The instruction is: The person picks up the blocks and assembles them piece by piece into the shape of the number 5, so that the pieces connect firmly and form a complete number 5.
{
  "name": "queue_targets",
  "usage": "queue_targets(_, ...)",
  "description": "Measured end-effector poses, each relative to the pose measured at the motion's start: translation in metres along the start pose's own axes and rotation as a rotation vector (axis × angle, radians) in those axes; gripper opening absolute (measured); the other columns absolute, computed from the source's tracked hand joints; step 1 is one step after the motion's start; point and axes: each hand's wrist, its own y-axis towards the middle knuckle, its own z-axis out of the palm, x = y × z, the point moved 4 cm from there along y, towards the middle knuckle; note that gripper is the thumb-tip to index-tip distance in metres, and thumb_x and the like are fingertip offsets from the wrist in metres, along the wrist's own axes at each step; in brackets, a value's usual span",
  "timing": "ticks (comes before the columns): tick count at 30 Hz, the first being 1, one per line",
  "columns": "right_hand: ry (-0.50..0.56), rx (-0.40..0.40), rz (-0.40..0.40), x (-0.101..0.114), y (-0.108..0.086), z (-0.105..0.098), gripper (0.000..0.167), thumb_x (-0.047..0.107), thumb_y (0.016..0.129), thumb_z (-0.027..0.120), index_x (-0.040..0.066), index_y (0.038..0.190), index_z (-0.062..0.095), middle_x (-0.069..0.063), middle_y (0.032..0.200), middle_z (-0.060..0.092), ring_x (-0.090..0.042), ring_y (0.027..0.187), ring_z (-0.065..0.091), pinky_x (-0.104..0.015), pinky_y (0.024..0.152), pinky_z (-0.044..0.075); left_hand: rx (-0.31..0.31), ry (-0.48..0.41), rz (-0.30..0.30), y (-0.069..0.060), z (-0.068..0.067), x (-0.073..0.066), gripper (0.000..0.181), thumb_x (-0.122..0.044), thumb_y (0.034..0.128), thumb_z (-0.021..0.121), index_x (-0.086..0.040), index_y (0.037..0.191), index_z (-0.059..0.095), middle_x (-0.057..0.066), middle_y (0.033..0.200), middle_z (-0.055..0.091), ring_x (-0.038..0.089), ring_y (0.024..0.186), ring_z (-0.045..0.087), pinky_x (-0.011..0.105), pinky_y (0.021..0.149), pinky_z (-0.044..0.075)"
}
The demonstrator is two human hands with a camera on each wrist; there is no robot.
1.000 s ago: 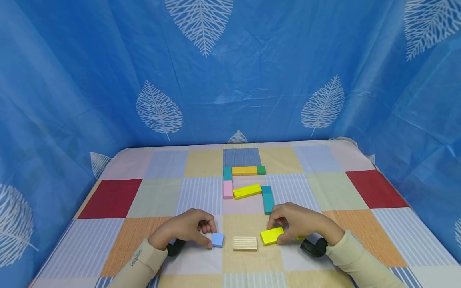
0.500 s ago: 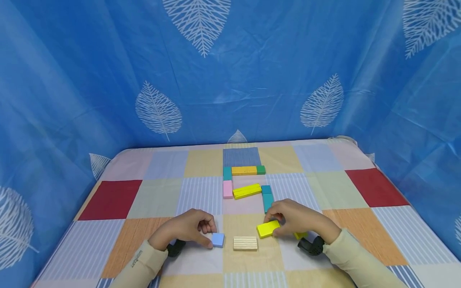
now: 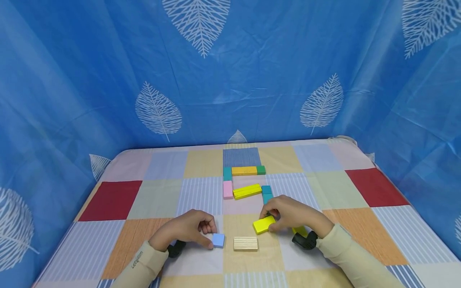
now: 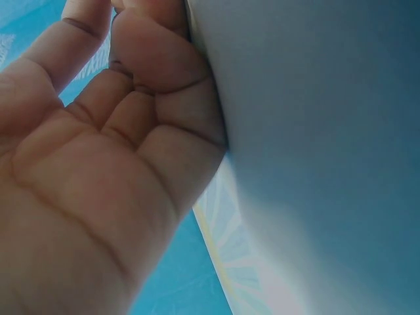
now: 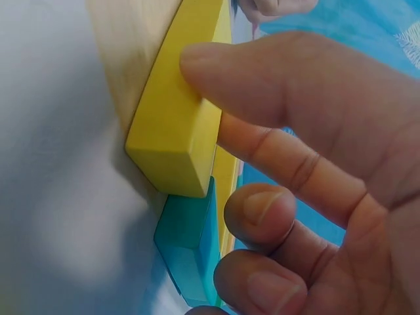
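Observation:
In the head view my right hand (image 3: 291,214) grips a yellow block (image 3: 261,225) between thumb and fingers, tilted on the cloth. Up close in the right wrist view, the thumb (image 5: 223,72) presses one face of this yellow block (image 5: 167,111), with a teal block (image 5: 187,223) just beyond. My left hand (image 3: 189,228) rests on the cloth, its thumb and index finger pinching the left end of a light blue block (image 3: 218,240). That block is not visible in the left wrist view, where the hand's fingers (image 4: 164,59) are curled. A pale ridged wooden block (image 3: 245,243) lies between the hands.
Farther back, an orange block (image 3: 244,171), a green block (image 3: 261,170), a teal block (image 3: 227,173), a pink block (image 3: 227,189), a ridged yellow block (image 3: 247,191) and another teal block (image 3: 266,189) form a bent line. One more yellow block (image 3: 299,231) lies partly under the right wrist.
My right hand has slid the yellow block left and farther from me, toward the middle, and now covers more of the teal block. The left hand and light blue block have hardly moved.

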Motion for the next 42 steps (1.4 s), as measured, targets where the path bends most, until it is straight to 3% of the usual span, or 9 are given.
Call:
queue_targets(8, 0.023, -0.004, 0.029, -0.0007, 0.0026, 0.0004, 0.022, 0.007, 0.089, 0.089, 0.011, 0.108, 0.080, 0.009, 0.076, 0.051, -0.001, 0.068, 0.041, -0.024, 0.066, 0.037, -0.016, 0.006, -0.037, 0.0006, 0.0009, 0.0021, 0.023, -0.007, 0.0815, 0.095, -0.012, 0.092, 0.075, -0.008, 0.082, 0.061, 0.005, 0.075, 0.053, 0.023, 0.071, 0.046)
queue_targets(19, 0.037, 0.000, 0.038, -0.0060, 0.0050, 0.0003, 0.022, 0.006, 0.089, 0.088, 0.011, 0.109, 0.080, 0.010, 0.075, 0.050, -0.001, 0.068, 0.041, -0.024, 0.066, 0.038, -0.005, -0.011, 0.002, -0.0022, -0.0001, -0.0005, 0.022, -0.008, 0.0838, 0.093, -0.009, 0.096, 0.075, -0.008, 0.085, 0.063, 0.005, 0.077, 0.053, 0.023, 0.072, 0.047)
queue_targets(42, 0.037, -0.027, 0.024, -0.0009, 0.0049, 0.0020, 0.023, 0.008, 0.089, 0.089, 0.010, 0.110, 0.079, 0.008, 0.078, 0.053, -0.003, 0.070, 0.044, -0.025, 0.067, 0.040, -0.010, 0.002, -0.028, 0.0001, 0.0001, -0.0022, 0.023, -0.008, 0.0819, 0.094, -0.010, 0.094, 0.075, -0.007, 0.083, 0.061, 0.006, 0.076, 0.053, 0.023, 0.072, 0.046)
